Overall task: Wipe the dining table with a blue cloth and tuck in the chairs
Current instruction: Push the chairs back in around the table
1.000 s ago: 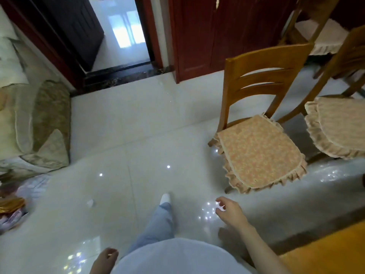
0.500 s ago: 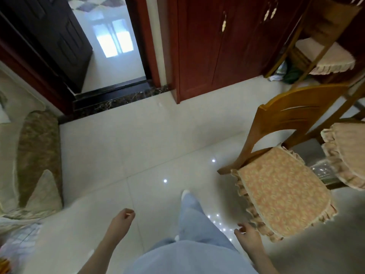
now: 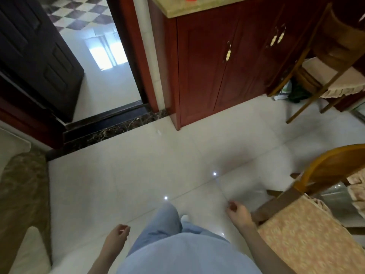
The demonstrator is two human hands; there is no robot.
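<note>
A wooden chair (image 3: 324,171) with a patterned orange seat cushion (image 3: 304,232) stands at the lower right, its curved back toward the open floor. My right hand (image 3: 238,213) hangs just left of that cushion, fingers loosely curled, holding nothing. My left hand (image 3: 116,237) swings at the lower left beside my leg, also loosely curled and empty. A second chair (image 3: 333,76) with a cream frilled cushion stands at the upper right. No blue cloth and no dining table top are in sight.
A red wooden cabinet (image 3: 227,62) with gold handles stands ahead. Left of it an open doorway (image 3: 102,62) with a dark threshold leads to another tiled room. A sofa with an olive cover (image 3: 21,190) lines the left edge. Glossy white floor tiles (image 3: 148,165) lie between.
The view has swung left and forward: the chair has slid to the right edge and the cabinet and doorway have come closer. My arms swing as I walk; both stay empty.
</note>
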